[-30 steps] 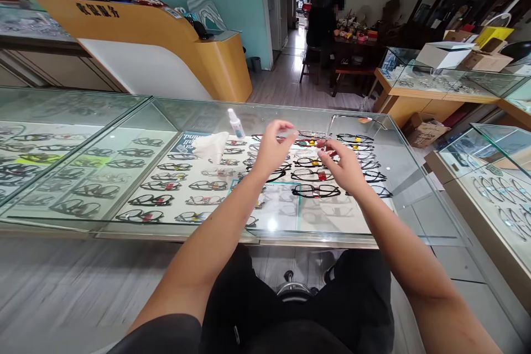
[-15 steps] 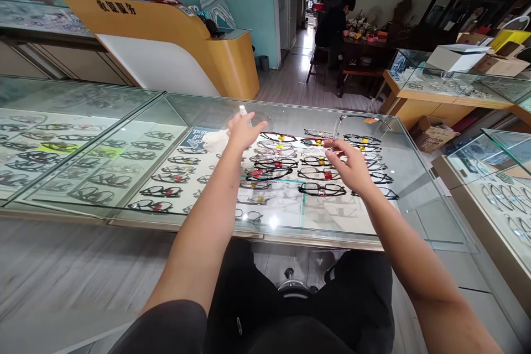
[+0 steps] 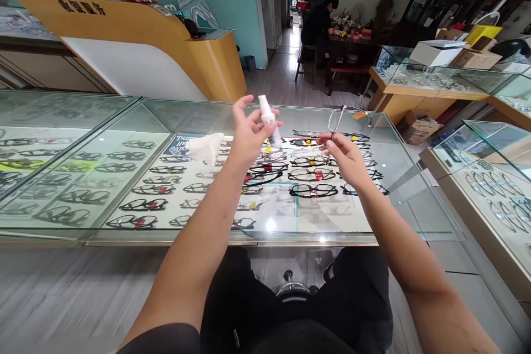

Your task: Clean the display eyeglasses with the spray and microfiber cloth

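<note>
My left hand is closed around a small white-capped spray bottle, raised above the glass counter. Pinched in my right hand is a pair of glasses; one temple sticks up and the other reaches to the right with an orange tag. The lenses are partly hidden and hard to make out. A crumpled white cloth lies on the counter left of my left hand, beside a blue printed sheet.
Below the hands is the glass display counter, with rows of tagged eyeglass frames inside. A wooden reception desk stands beyond. At the back a person sits at a table. White and brown boxes rest on another showcase.
My left hand has lifted the spray bottle and brought it rightward, nearer to the glasses. My right hand still holds the glasses. The whole view has shifted slightly.
</note>
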Action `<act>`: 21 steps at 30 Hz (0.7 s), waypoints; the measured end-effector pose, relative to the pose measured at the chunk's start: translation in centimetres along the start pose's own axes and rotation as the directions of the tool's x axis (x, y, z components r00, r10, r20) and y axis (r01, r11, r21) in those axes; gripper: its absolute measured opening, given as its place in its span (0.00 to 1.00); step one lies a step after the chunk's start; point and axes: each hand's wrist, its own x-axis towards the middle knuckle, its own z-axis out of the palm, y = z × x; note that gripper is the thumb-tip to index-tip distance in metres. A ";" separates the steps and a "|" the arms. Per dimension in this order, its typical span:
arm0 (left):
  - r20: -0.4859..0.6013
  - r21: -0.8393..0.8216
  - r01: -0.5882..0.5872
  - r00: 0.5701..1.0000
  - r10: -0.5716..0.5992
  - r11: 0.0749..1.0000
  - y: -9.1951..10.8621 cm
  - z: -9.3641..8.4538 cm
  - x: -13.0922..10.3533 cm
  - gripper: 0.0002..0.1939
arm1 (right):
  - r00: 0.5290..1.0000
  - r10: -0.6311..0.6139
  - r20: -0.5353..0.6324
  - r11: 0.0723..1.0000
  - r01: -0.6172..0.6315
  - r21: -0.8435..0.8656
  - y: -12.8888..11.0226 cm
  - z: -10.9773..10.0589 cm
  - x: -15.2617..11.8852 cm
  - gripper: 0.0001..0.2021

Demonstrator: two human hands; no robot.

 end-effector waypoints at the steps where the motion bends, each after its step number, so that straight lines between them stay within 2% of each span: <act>1: 0.053 -0.076 0.079 0.996 -0.075 0.994 0.4 0.8 -0.4 0.36 | 1.000 0.001 0.001 1.000 -0.001 0.020 -0.1 0.0 0.0 0.23; 4: 0.213 -0.197 0.312 0.939 -0.271 0.929 1.4 2.4 -1.5 0.34 | 1.000 -0.016 0.003 0.999 0.016 0.045 -0.4 0.1 0.0 0.22; 8: 0.334 -0.238 0.486 0.854 -0.399 0.841 2.1 3.1 -2.3 0.39 | 0.999 -0.036 0.007 0.999 0.036 0.037 -0.4 0.0 0.0 0.20; 11: 0.340 -0.213 0.527 0.829 -0.443 0.823 2.3 3.2 -2.4 0.40 | 1.000 -0.024 0.010 0.999 0.024 0.036 -0.5 -0.1 0.0 0.21; 15: 0.348 -0.252 0.559 0.814 -0.465 0.790 2.8 2.9 -1.9 0.28 | 0.999 -0.001 0.043 0.998 -0.002 0.061 -0.6 0.0 -0.2 0.22; 18: 0.368 -0.280 0.582 0.800 -0.474 0.764 3.1 2.6 -1.7 0.41 | 0.996 0.014 0.090 0.996 -0.021 0.084 -0.7 0.1 -0.3 0.22; 21: 0.399 -0.264 0.596 0.783 -0.476 0.758 3.3 2.5 -1.7 0.46 | 0.992 0.012 0.123 0.996 -0.023 0.089 -0.6 0.3 -0.5 0.23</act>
